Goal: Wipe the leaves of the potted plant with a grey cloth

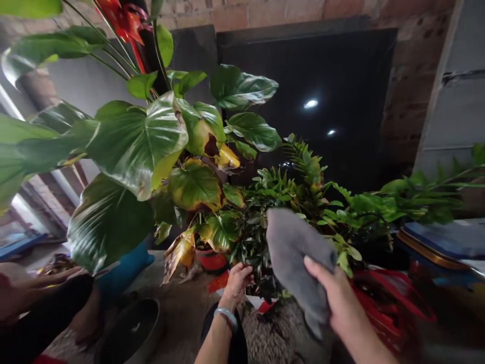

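My right hand holds a grey cloth up in front of a small dark-leaved plant. My left hand, with a bracelet on the wrist, reaches into the lower leaves of that plant and pinches a leaf near its white and red pot. A big plant with broad green and yellowing leaves stands to the left in a red pot.
A dark metal bowl sits on the floor at the lower left. Another person's arm and leg lie at the far left. A red basket and a stack of trays are at the right. A dark panel fills the wall behind.
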Action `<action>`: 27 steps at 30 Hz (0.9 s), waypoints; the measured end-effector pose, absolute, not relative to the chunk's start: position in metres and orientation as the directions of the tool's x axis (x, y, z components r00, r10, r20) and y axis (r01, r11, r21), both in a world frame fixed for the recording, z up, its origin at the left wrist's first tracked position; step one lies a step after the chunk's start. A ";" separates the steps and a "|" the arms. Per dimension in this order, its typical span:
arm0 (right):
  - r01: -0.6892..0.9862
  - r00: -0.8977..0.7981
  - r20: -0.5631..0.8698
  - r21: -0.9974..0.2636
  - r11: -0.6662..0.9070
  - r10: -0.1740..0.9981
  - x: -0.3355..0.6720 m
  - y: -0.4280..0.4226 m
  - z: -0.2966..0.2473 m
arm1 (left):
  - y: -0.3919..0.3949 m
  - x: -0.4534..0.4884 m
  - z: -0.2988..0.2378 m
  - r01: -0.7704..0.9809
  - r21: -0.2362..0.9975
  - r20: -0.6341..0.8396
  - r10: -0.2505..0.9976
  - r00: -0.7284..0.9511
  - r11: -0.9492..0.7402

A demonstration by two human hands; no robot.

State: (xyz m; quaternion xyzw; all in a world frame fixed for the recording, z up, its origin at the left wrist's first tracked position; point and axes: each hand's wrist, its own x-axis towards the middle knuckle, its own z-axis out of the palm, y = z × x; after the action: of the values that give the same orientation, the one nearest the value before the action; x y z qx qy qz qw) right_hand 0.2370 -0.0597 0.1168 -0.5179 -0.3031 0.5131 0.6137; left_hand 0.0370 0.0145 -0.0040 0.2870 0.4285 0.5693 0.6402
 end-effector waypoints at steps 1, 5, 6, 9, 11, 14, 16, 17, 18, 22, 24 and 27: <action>-0.353 0.343 -0.146 -0.935 -0.016 0.928 0.236 -0.045 0.133 | 0.014 0.037 -0.003 -0.482 0.856 -0.221 0.975 -0.017 0.186; -0.510 0.212 -0.273 -0.850 -0.132 0.938 0.223 -0.017 0.139 | 0.011 0.038 -0.001 -0.480 0.857 -0.231 0.973 -0.029 0.189; -0.535 0.128 -0.353 -0.811 -0.235 0.927 0.220 -0.023 0.126 | 0.011 0.037 -0.001 -0.479 0.857 -0.235 0.971 -0.036 0.190; -0.517 -0.053 -0.551 -0.699 -0.495 0.833 0.216 -0.064 0.080 | 0.012 0.034 -0.002 -0.478 0.857 -0.250 0.967 -0.055 0.195; -0.480 -0.044 -0.563 -0.713 -0.512 0.825 0.220 -0.091 0.070 | 0.012 0.032 -0.004 -0.473 0.857 -0.262 0.963 -0.058 0.205; -0.476 0.143 -0.460 -0.808 -0.347 0.876 0.226 -0.094 0.099 | 0.012 0.031 -0.004 -0.461 0.857 -0.279 0.959 -0.043 0.229; -0.497 0.262 -0.321 -0.853 -0.157 0.910 0.225 -0.072 0.132 | 0.012 0.032 -0.003 -0.452 0.858 -0.290 0.956 -0.035 0.244; -0.513 0.299 -0.259 -0.855 -0.074 0.918 0.223 -0.058 0.145 | 0.011 0.033 -0.002 -0.448 0.859 -0.294 0.955 -0.033 0.249; -0.531 0.309 -0.212 -0.847 -0.017 0.927 0.219 -0.045 0.154 | 0.011 0.034 -0.001 -0.443 0.860 -0.297 0.954 -0.033 0.252; -0.540 0.200 -0.276 -0.831 -0.129 0.940 0.205 -0.032 0.127 | 0.010 0.035 0.001 -0.432 0.866 -0.301 0.952 -0.047 0.252; -0.460 0.131 -0.401 -0.835 -0.303 0.907 0.207 -0.054 0.092 | 0.010 0.034 0.001 -0.428 0.867 -0.308 0.950 -0.056 0.256; -0.234 0.112 -0.448 -0.879 -0.415 0.887 0.224 -0.093 0.062 | 0.009 0.031 -0.002 -0.429 0.864 -0.323 0.944 -0.072 0.263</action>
State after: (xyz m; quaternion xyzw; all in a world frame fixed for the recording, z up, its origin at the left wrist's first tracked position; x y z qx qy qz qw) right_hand 0.2236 -0.0935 0.0624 -0.5843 -0.2793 0.6050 0.4633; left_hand 0.0313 0.0090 -0.0024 0.2642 0.4874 0.5465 0.6277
